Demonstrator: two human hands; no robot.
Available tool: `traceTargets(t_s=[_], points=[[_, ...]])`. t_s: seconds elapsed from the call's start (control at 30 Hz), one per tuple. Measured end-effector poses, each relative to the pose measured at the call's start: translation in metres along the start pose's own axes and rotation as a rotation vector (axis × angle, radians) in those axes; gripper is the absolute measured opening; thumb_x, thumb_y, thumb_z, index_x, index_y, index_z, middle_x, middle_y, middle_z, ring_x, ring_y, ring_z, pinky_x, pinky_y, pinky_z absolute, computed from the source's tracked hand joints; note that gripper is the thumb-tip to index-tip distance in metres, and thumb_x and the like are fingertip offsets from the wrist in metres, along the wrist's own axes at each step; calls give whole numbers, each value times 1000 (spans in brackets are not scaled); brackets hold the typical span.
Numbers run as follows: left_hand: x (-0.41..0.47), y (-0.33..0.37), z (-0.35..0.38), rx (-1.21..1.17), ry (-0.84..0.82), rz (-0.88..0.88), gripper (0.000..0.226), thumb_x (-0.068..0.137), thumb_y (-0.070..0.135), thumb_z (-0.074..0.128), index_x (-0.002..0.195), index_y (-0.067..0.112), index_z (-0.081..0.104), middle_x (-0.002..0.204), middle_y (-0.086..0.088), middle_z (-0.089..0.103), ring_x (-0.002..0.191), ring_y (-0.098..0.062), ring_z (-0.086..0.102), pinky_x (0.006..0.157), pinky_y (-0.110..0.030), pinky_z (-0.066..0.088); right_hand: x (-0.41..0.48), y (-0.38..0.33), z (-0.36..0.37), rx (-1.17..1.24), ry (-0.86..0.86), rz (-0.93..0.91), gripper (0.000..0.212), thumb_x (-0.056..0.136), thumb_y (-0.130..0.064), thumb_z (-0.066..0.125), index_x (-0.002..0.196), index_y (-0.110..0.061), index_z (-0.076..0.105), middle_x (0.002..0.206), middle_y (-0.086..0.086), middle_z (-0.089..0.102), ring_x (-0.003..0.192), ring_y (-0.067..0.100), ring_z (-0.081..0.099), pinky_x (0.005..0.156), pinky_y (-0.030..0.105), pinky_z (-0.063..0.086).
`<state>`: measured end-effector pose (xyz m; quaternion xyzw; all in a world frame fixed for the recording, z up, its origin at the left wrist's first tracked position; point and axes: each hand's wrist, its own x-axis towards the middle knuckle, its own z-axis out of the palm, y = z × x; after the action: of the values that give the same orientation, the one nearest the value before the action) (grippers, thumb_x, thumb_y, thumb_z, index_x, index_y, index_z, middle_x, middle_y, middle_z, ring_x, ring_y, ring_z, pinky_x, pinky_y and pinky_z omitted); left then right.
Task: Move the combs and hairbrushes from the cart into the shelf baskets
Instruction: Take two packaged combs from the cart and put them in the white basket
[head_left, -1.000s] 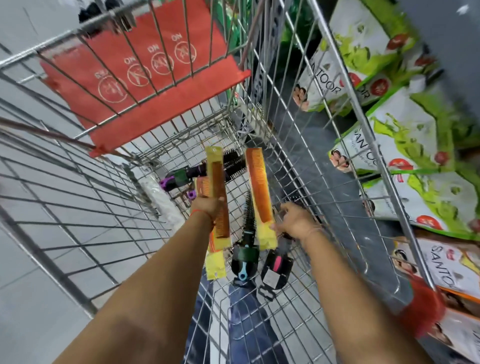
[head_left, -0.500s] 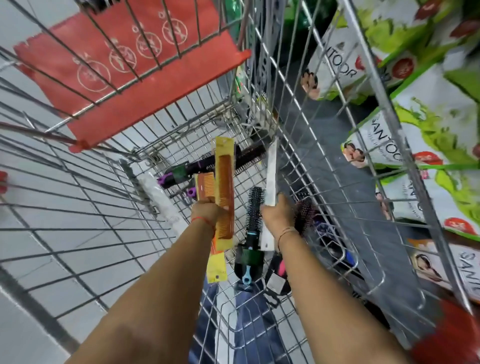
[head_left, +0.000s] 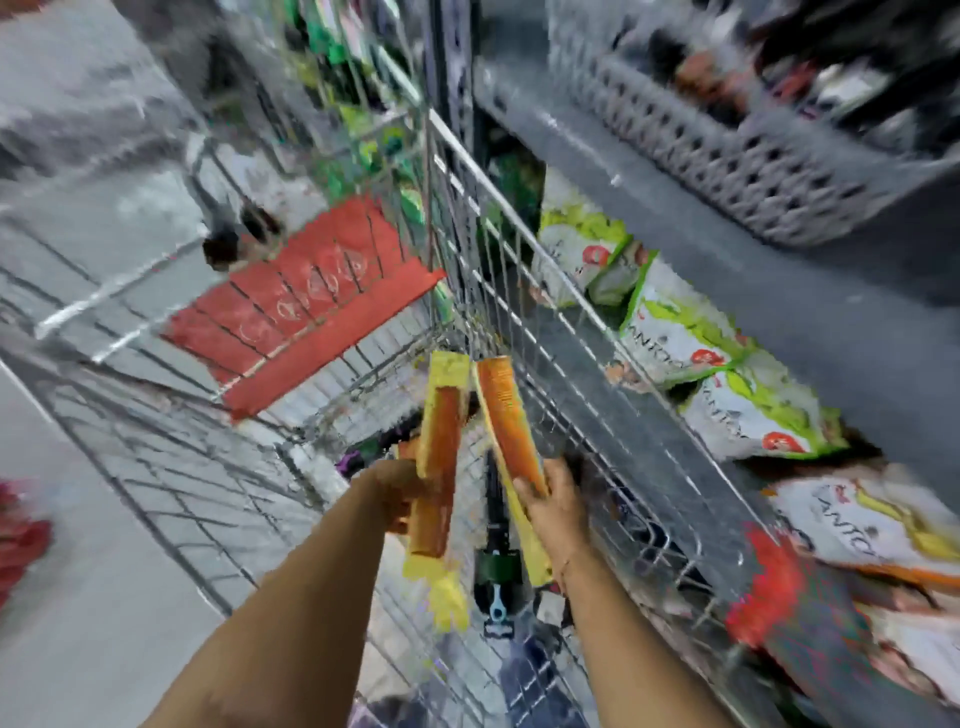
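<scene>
Each grip was clenched on a packaged comb, left hand (head_left: 400, 493) and right hand (head_left: 558, 501), long axes pointing up over the cart (head_left: 597, 322). Nearer the right hand, the shelf basket (head_left: 753, 171) lay up and right.

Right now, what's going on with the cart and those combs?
A person stands over the wire cart, each hand gripping a packaged orange comb. The left hand holds one comb, the right hand another, both lifted above the cart floor. A hairbrush lies in the cart. A grey shelf basket sits up right; the picture is blurred.
</scene>
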<state>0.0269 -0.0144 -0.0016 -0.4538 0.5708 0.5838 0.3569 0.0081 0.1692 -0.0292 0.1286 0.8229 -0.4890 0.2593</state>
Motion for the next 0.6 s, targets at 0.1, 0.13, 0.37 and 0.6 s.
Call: traceTargets(t_s=[0.1,0.13,0.37,0.6], points=[[-41,23,-3,81,-105,215,23,83,-8,52,77,14,53,54,-1,54,43,-11,47,41,-16,40,-31,-31,-16,75,181,-164,29,86,-17,62,110,-4,54,107,19,66,99,35,62,82,40,48],[-58,34,-3,103,-118,299,26,87,-9,47,76,14,54,48,2,55,37,-8,47,39,-15,38,-44,-45,-21,100,275,-223,31,86,-17,62,113,-3,54,107,21,66,99,36,62,81,40,49],[-173,93,46,58,-560,626,35,89,-17,32,76,10,48,57,-6,64,45,-15,63,49,-25,55,-134,-119,-82,470,824,-468,25,88,-9,58,112,-2,54,95,19,67,89,31,61,71,23,38],[-309,117,195,237,-980,861,24,87,-7,39,83,13,53,54,3,73,49,-9,70,52,-24,57,-250,-137,-230,454,1280,-694,21,90,-16,56,108,-4,55,86,4,61,77,12,55,71,14,44]])
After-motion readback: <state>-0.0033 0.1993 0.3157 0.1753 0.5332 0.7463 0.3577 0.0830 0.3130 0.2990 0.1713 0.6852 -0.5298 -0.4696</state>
